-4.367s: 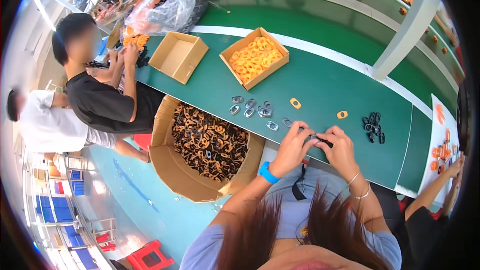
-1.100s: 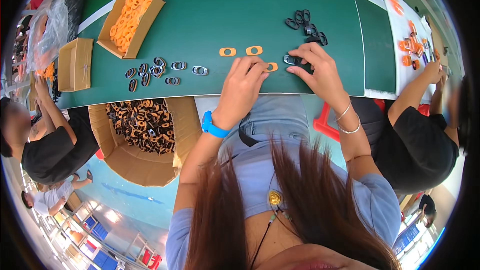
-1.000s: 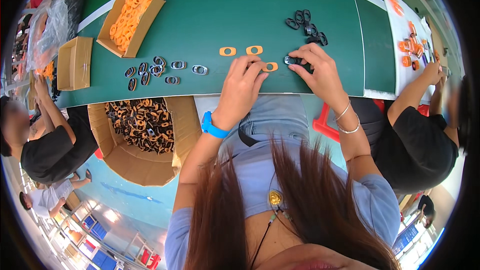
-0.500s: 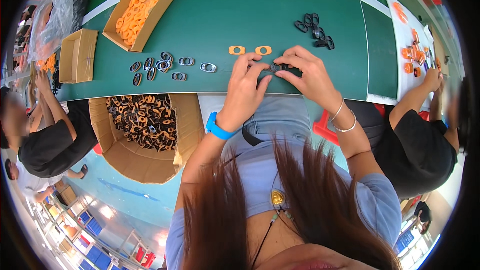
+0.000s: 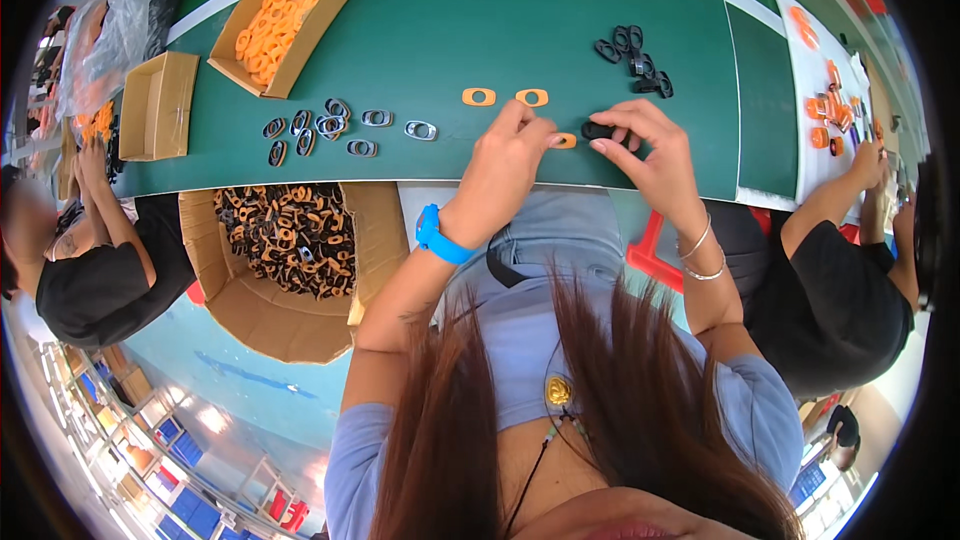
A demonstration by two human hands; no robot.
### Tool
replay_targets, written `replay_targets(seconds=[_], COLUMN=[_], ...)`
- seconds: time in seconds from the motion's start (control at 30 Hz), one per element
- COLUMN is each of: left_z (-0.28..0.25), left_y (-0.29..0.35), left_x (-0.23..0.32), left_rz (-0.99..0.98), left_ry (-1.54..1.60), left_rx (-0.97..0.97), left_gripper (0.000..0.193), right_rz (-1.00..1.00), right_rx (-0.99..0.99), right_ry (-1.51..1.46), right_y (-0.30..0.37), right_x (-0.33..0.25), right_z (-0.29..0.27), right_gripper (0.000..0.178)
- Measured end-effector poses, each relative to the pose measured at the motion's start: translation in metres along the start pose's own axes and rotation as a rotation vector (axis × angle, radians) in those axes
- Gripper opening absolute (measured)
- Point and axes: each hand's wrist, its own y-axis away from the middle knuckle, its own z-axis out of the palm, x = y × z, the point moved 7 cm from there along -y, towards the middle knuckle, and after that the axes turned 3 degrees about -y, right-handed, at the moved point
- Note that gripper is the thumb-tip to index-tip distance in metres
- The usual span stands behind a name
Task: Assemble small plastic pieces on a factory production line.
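Observation:
My left hand (image 5: 512, 168) is closed, its thumb and forefinger pinching one end of a flat orange oval ring (image 5: 566, 141). Just right of it, my right hand (image 5: 650, 145) grips a black oval ring (image 5: 597, 130) between thumb and fingers. A small gap separates the two pieces, both close to the green tabletop. Beyond my hands lie two more orange rings, one on the left (image 5: 479, 97) and one on the right (image 5: 532, 97). A loose group of black rings (image 5: 636, 62) rests farther to the right.
Several dark, shiny-faced rings (image 5: 330, 125) are spread on the table's left. Behind them stands a cardboard box (image 5: 318, 28) of orange rings, beside a smaller open carton (image 5: 155, 135). A large carton (image 5: 235, 325) of mixed rings sits below the table edge. Co-workers sit on both sides.
My hands, which were together around a dark piece, have drawn apart. An orange ring now shows at my left fingertips, and my right hand has shifted right with the black ring.

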Motion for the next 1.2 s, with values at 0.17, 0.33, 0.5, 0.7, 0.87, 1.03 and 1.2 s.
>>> replay_targets(seconds=[0.17, 0.33, 0.5, 0.7, 0.87, 1.03, 1.2], left_z=[-0.01, -0.017, -0.01, -0.009, -0.01, -0.004, -0.009], left_y=[0.005, 0.019, 0.025, 0.027, 0.028, 0.025, 0.022], left_x=[0.003, 0.006, -0.001, -0.004, -0.009, -0.009, -0.004], left_rz=[-0.026, 0.026, -0.072, -0.085, -0.123, -0.106, -0.093], left_ry=[0.015, -0.086, -0.045, -0.03, 0.005, 0.023, 0.02], left_rx=[0.13, 0.131, 0.138, 0.179, 0.157, 0.139, 0.143], left_gripper=[0.01, 0.012, 0.019, 0.023, 0.023, 0.026, 0.03], right_rz=[-0.03, -0.162, -0.159, -0.157, -0.133, -0.158, -0.188], right_rx=[-0.063, -0.08, -0.137, -0.136, -0.141, -0.143, -0.127], right_ry=[0.046, 0.127, 0.133, 0.105, 0.125, 0.071, 0.079], right_y=[0.0, -0.008, -0.014, -0.017, -0.015, -0.019, -0.016], right_x=[-0.009, -0.019, -0.015, -0.009, -0.001, -0.003, -0.001], right_z=[0.019, 0.027, 0.033, 0.035, 0.034, 0.037, 0.034], right_gripper=[0.026, 0.022, 0.026, 0.029, 0.033, 0.033, 0.029])
